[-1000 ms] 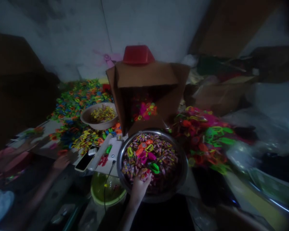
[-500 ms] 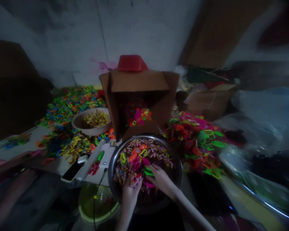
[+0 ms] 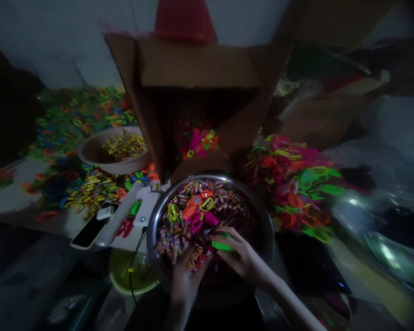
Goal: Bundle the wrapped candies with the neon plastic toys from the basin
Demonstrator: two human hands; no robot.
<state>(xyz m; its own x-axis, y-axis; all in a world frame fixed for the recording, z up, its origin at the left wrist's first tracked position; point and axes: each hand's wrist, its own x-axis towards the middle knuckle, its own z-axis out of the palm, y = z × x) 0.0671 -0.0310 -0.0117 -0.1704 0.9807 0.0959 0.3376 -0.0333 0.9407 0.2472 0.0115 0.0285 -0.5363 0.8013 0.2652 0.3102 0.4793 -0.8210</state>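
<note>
Over a steel basin [image 3: 151, 234] full of small wrapped candies [image 3: 189, 187], both my hands work close together. My left hand [image 3: 183, 280] is curled around a small bunch of wrapped candies [image 3: 196, 259], which show between thumb and fingers. To its right, the fingers of my right hand [image 3: 244, 257] are closed on a bright green plastic toy watch [image 3: 222, 242]; its far end is hidden behind them. Just beyond my hands, orange toy watches [image 3: 195, 201], yellow-green ones and magenta ones [image 3: 196, 223] lie on top of the candies.
A cardboard box [image 3: 200, 64] opens toward me behind the basin, with a red tub [image 3: 184, 20] on top. Colourful toy watches [image 3: 293, 179] are heaped at right. On the left are a bowl [image 3: 113, 168] of yellow pieces, a phone [image 3: 89, 232] and a green basin [image 3: 124, 282].
The view has moved nearer and tipped down. A co-worker's arms at the left have gone out of view. My right hand has shifted slightly right with the green toy watch.
</note>
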